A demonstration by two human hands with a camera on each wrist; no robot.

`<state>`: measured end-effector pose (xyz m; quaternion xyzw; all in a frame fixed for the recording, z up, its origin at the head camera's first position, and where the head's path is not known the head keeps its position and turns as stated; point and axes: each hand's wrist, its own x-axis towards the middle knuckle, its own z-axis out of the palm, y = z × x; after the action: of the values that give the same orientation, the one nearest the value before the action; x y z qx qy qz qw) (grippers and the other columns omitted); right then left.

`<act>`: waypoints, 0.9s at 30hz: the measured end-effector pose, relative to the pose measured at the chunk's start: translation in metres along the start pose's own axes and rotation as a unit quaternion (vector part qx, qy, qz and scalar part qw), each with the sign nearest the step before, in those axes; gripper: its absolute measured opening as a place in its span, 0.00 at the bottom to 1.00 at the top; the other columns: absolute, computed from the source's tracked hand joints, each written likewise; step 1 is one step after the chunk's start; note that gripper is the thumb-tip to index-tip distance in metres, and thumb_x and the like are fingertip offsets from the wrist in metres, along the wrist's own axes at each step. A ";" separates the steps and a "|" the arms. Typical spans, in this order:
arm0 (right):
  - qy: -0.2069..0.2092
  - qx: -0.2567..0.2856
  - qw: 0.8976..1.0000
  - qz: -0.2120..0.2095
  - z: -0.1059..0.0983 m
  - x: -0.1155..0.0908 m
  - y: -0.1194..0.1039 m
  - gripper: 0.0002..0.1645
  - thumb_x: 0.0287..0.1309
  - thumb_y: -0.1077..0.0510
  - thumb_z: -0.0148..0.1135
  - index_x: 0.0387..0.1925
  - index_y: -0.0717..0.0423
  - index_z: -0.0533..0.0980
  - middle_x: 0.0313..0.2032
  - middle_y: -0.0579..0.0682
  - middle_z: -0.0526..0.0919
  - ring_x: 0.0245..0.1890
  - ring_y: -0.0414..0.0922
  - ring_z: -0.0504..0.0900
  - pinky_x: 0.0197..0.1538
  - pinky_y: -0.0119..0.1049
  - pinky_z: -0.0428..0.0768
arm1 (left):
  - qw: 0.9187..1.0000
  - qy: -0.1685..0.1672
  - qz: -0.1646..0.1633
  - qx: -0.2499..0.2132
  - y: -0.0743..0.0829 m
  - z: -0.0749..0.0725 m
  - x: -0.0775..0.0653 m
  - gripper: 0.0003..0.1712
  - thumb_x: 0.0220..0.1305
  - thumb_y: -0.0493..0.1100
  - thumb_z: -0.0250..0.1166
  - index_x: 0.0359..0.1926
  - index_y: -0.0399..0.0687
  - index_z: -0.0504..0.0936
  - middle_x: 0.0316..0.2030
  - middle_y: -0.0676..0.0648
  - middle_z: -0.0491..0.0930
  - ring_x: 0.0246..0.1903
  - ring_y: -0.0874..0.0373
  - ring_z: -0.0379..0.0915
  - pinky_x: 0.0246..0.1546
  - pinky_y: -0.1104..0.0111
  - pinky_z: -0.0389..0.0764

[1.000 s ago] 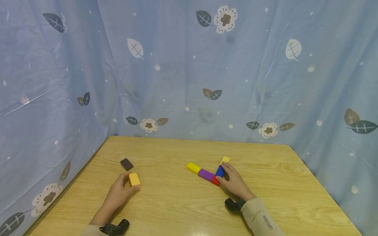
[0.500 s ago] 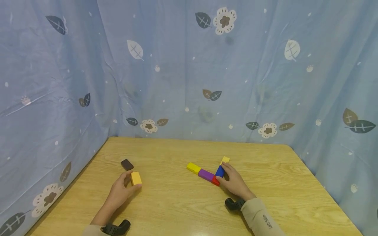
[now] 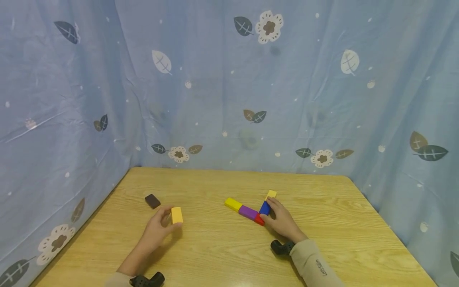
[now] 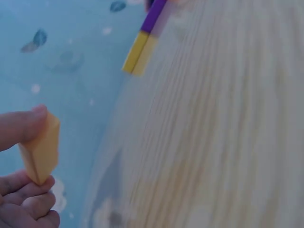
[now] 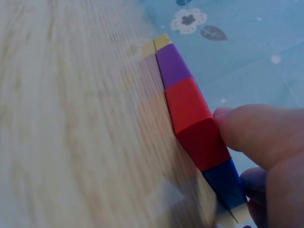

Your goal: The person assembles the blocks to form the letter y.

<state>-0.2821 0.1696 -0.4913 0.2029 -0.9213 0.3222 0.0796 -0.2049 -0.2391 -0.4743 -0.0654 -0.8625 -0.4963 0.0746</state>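
My left hand (image 3: 155,232) pinches an orange-yellow block (image 3: 177,215) between thumb and fingers, held above the table in the left wrist view. A row of blocks lies further right: yellow (image 3: 233,204), purple (image 3: 248,213), then red (image 3: 259,219). From the red block a blue block (image 3: 264,208) angles away, with a pale yellow block (image 3: 271,193) at its far end. My right hand (image 3: 285,224) holds the blue block from the right; in the right wrist view its thumb (image 5: 247,128) touches the red block's edge. Its other fingertips are partly hidden there.
A dark brown block (image 3: 152,201) lies on the wooden table (image 3: 215,255), beyond my left hand. Blue patterned curtain (image 3: 215,79) hangs behind the table and along both sides. Each wrist wears a black device, such as the right one (image 3: 281,247).
My left hand has moved right with the orange-yellow block, away from the dark brown block. The right hand stays at the joined blocks. The head view has shifted slightly.
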 end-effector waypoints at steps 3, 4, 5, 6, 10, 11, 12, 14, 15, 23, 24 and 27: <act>-0.002 0.003 1.000 -0.004 0.000 0.000 -0.002 0.41 0.63 0.45 0.58 0.66 0.68 0.61 0.68 0.66 0.59 0.68 0.64 0.57 0.67 0.60 0.59 | 0.999 -0.025 -0.006 -0.028 0.009 0.008 0.000 0.45 0.56 0.50 0.69 0.68 0.38 0.58 0.68 0.33 0.58 0.69 0.36 0.49 0.67 0.47 0.58; -0.003 0.005 1.000 -0.003 -0.001 0.000 -0.003 0.41 0.63 0.44 0.58 0.66 0.68 0.61 0.68 0.66 0.59 0.68 0.64 0.57 0.68 0.60 0.59 | 0.999 -0.031 -0.008 -0.036 0.012 0.011 0.000 0.45 0.56 0.50 0.69 0.68 0.38 0.58 0.68 0.34 0.58 0.70 0.37 0.49 0.67 0.48 0.58; -0.004 0.007 1.000 -0.002 -0.001 0.000 -0.003 0.41 0.63 0.44 0.58 0.66 0.68 0.61 0.68 0.65 0.59 0.68 0.64 0.57 0.68 0.60 0.59 | 0.998 -0.037 -0.009 -0.044 0.015 0.014 0.001 0.45 0.56 0.50 0.69 0.68 0.39 0.58 0.68 0.35 0.58 0.70 0.38 0.49 0.67 0.49 0.59; -0.005 0.010 1.000 -0.002 -0.001 0.000 -0.003 0.41 0.63 0.44 0.57 0.66 0.68 0.61 0.68 0.65 0.59 0.68 0.64 0.57 0.68 0.60 0.59 | 0.998 -0.043 -0.010 -0.052 0.018 0.017 0.001 0.45 0.56 0.50 0.69 0.68 0.39 0.58 0.69 0.35 0.58 0.70 0.39 0.49 0.67 0.50 0.59; -0.002 0.011 1.000 -0.005 0.000 0.000 -0.001 0.41 0.62 0.45 0.58 0.66 0.68 0.61 0.68 0.65 0.59 0.68 0.64 0.57 0.67 0.60 0.60 | 0.995 -0.061 -0.007 -0.079 0.029 0.028 0.003 0.45 0.55 0.48 0.70 0.68 0.40 0.59 0.69 0.36 0.57 0.70 0.40 0.49 0.67 0.50 0.59; -0.001 0.011 1.000 -0.004 0.000 0.000 0.000 0.41 0.62 0.45 0.58 0.66 0.68 0.61 0.68 0.65 0.59 0.68 0.63 0.57 0.67 0.59 0.60 | 0.994 -0.065 -0.005 -0.088 0.032 0.030 0.003 0.44 0.55 0.47 0.70 0.68 0.41 0.59 0.69 0.36 0.57 0.70 0.40 0.48 0.67 0.49 0.59; -0.002 0.011 1.000 -0.003 0.001 -0.001 0.001 0.41 0.62 0.45 0.58 0.66 0.67 0.61 0.68 0.65 0.59 0.69 0.63 0.57 0.67 0.59 0.60 | 0.993 -0.068 -0.004 -0.096 0.035 0.033 0.003 0.44 0.55 0.47 0.70 0.68 0.42 0.59 0.69 0.36 0.57 0.70 0.40 0.48 0.67 0.49 0.59; -0.004 0.012 1.000 -0.003 0.001 -0.001 0.003 0.41 0.62 0.45 0.58 0.67 0.67 0.61 0.69 0.64 0.59 0.69 0.63 0.57 0.68 0.59 0.60 | 0.991 -0.071 0.000 -0.110 0.041 0.037 0.004 0.44 0.54 0.47 0.71 0.68 0.43 0.60 0.69 0.37 0.58 0.70 0.40 0.49 0.66 0.48 0.60; -0.005 0.013 1.000 -0.002 0.001 -0.001 0.003 0.41 0.62 0.45 0.59 0.67 0.67 0.61 0.69 0.64 0.59 0.69 0.63 0.57 0.68 0.59 0.59 | 0.991 -0.076 0.004 -0.114 0.043 0.039 0.005 0.44 0.54 0.46 0.71 0.68 0.43 0.60 0.68 0.37 0.59 0.70 0.40 0.50 0.66 0.48 0.60; -0.006 0.014 1.000 -0.007 0.001 0.001 0.003 0.41 0.62 0.45 0.58 0.66 0.67 0.61 0.69 0.64 0.59 0.69 0.63 0.57 0.68 0.59 0.59 | 0.982 -0.116 0.038 -0.142 0.059 0.055 0.011 0.43 0.56 0.44 0.70 0.68 0.41 0.58 0.67 0.37 0.60 0.70 0.42 0.50 0.68 0.48 0.56; -0.007 0.014 1.000 -0.008 0.001 0.001 0.003 0.41 0.62 0.45 0.58 0.67 0.67 0.61 0.69 0.64 0.59 0.69 0.63 0.57 0.68 0.59 0.59 | 0.982 -0.119 0.040 -0.143 0.060 0.057 0.012 0.44 0.56 0.44 0.70 0.69 0.41 0.58 0.67 0.37 0.60 0.70 0.42 0.50 0.68 0.48 0.56; -0.004 0.015 1.000 -0.006 0.000 0.000 0.003 0.41 0.62 0.44 0.58 0.67 0.67 0.61 0.69 0.64 0.59 0.69 0.63 0.56 0.68 0.59 0.59 | 0.980 -0.126 0.046 -0.146 0.066 0.065 0.015 0.45 0.56 0.45 0.70 0.69 0.42 0.57 0.67 0.39 0.61 0.71 0.42 0.50 0.68 0.48 0.56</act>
<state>-0.2829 0.1717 -0.4931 0.2108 -0.9156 0.3343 0.0743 -0.2110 -0.1497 -0.4477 -0.1770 -0.7790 -0.6011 -0.0223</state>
